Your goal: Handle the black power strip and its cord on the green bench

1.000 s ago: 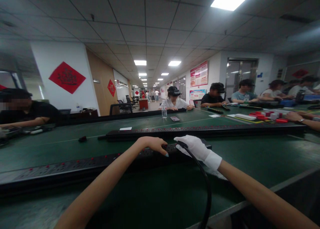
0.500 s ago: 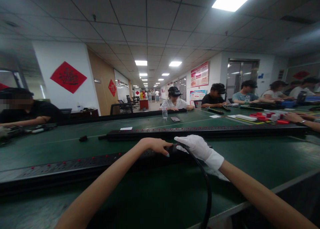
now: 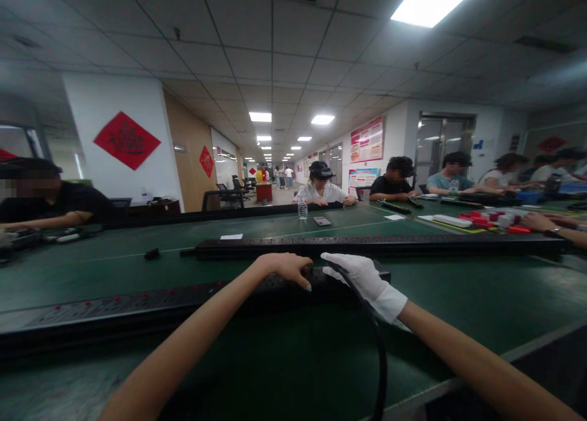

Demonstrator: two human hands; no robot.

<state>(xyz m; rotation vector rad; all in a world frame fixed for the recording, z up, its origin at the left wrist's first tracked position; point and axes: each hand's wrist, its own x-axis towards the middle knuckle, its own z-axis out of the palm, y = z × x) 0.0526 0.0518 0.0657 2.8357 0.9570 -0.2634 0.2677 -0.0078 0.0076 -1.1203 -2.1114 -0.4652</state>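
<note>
Backing off, the bare left hand (image 3: 287, 267) bends over the long black red-dotted strip (image 3: 178, 297), hold unclear; white-gloved right hand (image 3: 362, 279) grips rubbery black cable (image 3: 379, 341), apparently gaining room.

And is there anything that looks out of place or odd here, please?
I see no spill or damage. One mismatch: the right grip wears a white glove, the left grip is bare. A small black piece lies alone, seemingly loose, on the green table.
</note>
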